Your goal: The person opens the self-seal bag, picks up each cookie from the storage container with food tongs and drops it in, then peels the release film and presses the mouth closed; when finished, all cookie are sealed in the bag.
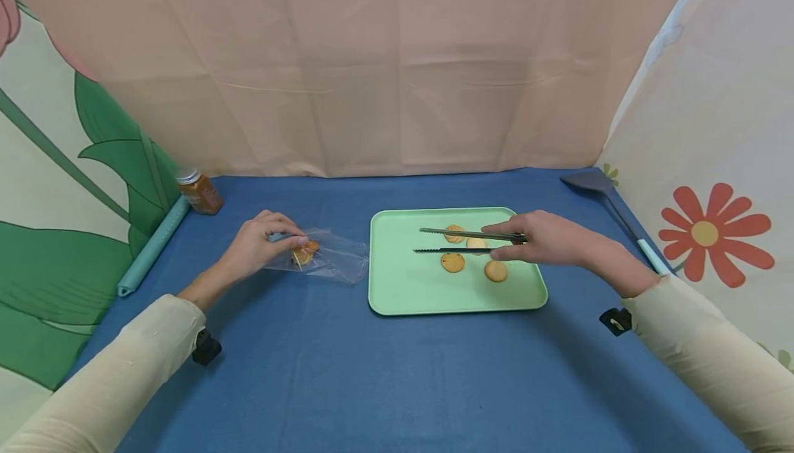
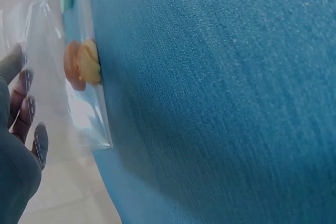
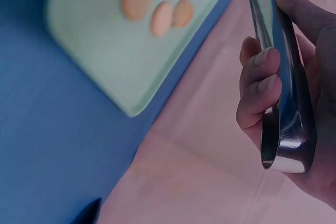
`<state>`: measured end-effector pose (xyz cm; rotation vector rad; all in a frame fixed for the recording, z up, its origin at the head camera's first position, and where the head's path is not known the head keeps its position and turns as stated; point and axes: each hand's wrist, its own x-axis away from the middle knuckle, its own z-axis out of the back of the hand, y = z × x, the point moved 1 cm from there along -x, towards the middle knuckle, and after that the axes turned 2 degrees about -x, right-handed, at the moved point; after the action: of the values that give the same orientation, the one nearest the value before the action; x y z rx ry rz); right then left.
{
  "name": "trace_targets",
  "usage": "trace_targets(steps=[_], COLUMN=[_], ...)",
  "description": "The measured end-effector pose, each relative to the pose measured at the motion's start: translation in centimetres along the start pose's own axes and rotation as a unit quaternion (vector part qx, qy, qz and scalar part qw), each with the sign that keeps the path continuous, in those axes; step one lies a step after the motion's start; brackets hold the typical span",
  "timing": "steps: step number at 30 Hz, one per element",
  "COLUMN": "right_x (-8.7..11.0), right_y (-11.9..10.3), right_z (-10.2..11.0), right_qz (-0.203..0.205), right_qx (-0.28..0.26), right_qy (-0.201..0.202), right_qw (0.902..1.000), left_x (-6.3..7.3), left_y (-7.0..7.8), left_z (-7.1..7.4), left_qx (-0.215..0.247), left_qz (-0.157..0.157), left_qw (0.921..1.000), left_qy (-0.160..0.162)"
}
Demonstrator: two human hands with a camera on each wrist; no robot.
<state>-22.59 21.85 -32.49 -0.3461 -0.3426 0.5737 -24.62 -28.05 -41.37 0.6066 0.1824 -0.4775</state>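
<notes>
My left hand (image 1: 260,243) pinches the top edge of a clear plastic bag (image 1: 347,260) between thumb and fingers, left of the tray. Small round cookies (image 2: 88,62) lie inside the bag, near its lower side in the left wrist view. My right hand (image 1: 546,236) grips metal tongs (image 3: 296,142), whose toothed arms point left and stand apart over the light green tray (image 1: 403,291). Several round cookies (image 1: 453,263) rest on that tray, some partly hidden by the tongs. Nothing shows between the tong tips.
A jar with a silver lid (image 1: 203,194) stands at the back left, beside a rolled teal item (image 1: 151,249) along the left edge. At the right edge lies a dark spatula (image 1: 611,205) with a pale blue handle. Blue cloth covers the table (image 1: 372,377).
</notes>
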Motion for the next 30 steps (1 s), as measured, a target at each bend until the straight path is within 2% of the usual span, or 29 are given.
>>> trace_targets(steps=[5,14,22,30], right_x=[1.8,3.4,4.2,3.9], right_y=[1.2,2.6,3.7,4.1], right_z=[-0.4,-1.4,-2.4,-3.1], right_qz=[-0.008,-0.031,-0.038,-0.042], right_qx=[0.011,0.035,0.013,0.013], right_qy=[0.004,0.018,0.022,0.019], right_qw=[0.9999,0.9988,0.9990,0.9988], left_x=[0.0,0.0,-0.1,0.0], left_y=[-0.1,-0.2,-0.2,-0.2], left_z=[0.1,0.0,0.0,0.0], left_qx=[0.001,-0.001,0.010,0.003], left_qz=[-0.002,-0.006,0.006,0.012], left_qw=[1.0000,1.0000,0.9998,0.9998], left_qy=[0.002,0.000,-0.013,-0.014])
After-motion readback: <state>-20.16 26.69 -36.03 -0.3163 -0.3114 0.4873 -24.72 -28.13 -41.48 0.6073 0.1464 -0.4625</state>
